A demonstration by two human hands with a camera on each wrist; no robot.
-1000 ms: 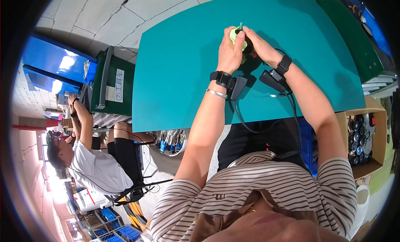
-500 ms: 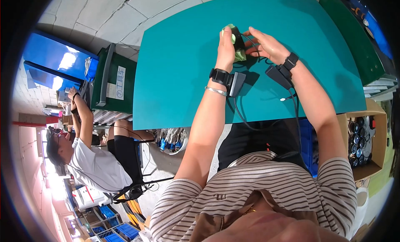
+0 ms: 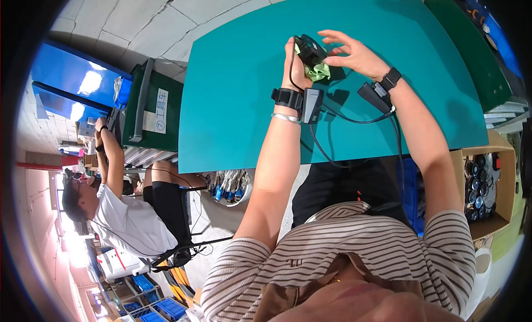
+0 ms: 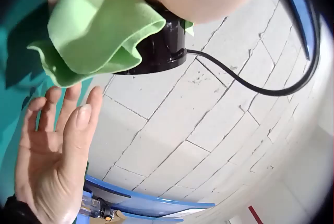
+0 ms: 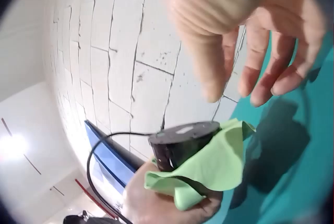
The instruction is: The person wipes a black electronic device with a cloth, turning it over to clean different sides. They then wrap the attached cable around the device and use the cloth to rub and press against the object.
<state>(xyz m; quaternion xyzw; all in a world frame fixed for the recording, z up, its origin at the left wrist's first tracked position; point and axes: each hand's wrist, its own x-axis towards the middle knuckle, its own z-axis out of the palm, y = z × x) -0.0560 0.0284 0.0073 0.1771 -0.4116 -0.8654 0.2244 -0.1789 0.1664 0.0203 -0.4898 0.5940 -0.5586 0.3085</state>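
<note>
A glossy black round device [image 3: 311, 49] with a black cable rests in my left hand [image 3: 297, 67], which grips it through a light green cloth [image 3: 318, 73]. In the left wrist view the cloth [image 4: 99, 26] drapes over the device's side, and the cable [image 4: 250, 86] leaves near its rim. My right hand [image 3: 357, 57] is held just to the right of the device, fingers spread and slightly bent, holding nothing. In the right wrist view, the flat end of the device [image 5: 182, 132] faces up below my right fingers [image 5: 255, 73]. The cloth hides part of my left fingers.
Both hands are above a teal tabletop [image 3: 238, 111]. Cables run from the wrist cameras [image 3: 313, 106] toward my lap. A cardboard box [image 3: 501, 211] of round dark parts stands at the right. At left are a green cabinet [image 3: 138, 111] and a seated person [image 3: 133, 222].
My right hand has let go of the bundle and moved right. The device has turned in my left hand, showing its black side, and its cable now hangs over the left wrist.
</note>
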